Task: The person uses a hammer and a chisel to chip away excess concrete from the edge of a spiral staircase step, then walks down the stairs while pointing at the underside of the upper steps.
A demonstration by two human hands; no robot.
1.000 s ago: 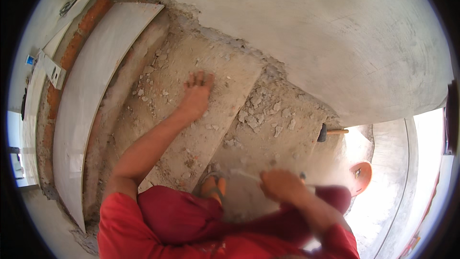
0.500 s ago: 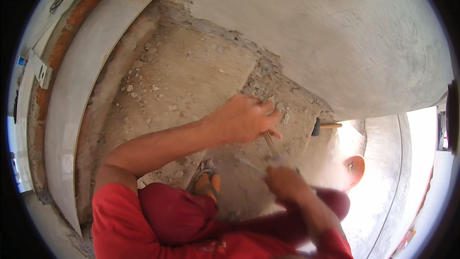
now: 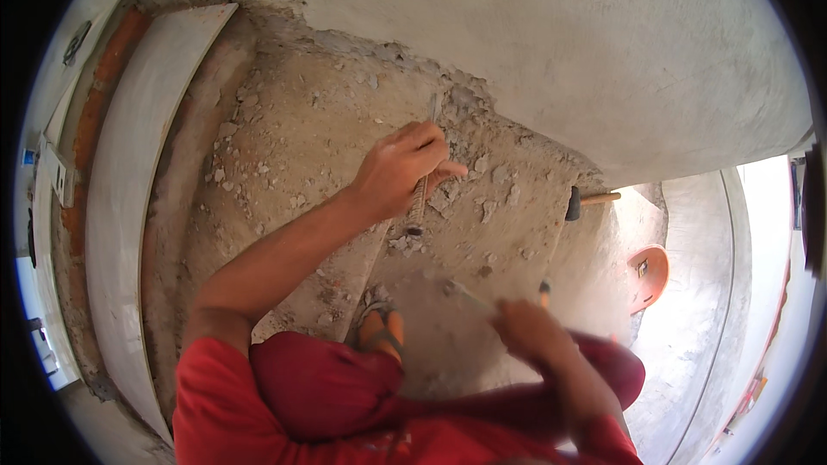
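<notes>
My left hand (image 3: 403,165) is closed round a ribbed metal chisel (image 3: 419,207). The chisel's thin tip points away from me, toward the broken lower edge of the wall (image 3: 469,99), and its blunt end sticks out below the fist. My right hand (image 3: 527,331) grips the pale handle of a hammer (image 3: 472,295), held nearer my body. Motion smears the hammer's head, which lies a little below the chisel's blunt end and apart from it.
Rubble (image 3: 495,194) lies along the wall's foot. To the right are a black-headed mallet (image 3: 594,198) with a wooden handle, a dark-and-orange tool handle (image 3: 544,291) and an orange bowl-like container (image 3: 652,275). A long pale slab (image 3: 129,172) stands at the left. My sandalled foot (image 3: 379,331) is below.
My left hand has moved left and away from me with the chisel, which now shows on both sides of the fist. My right hand has shifted slightly right and down. The view has shifted somewhat.
</notes>
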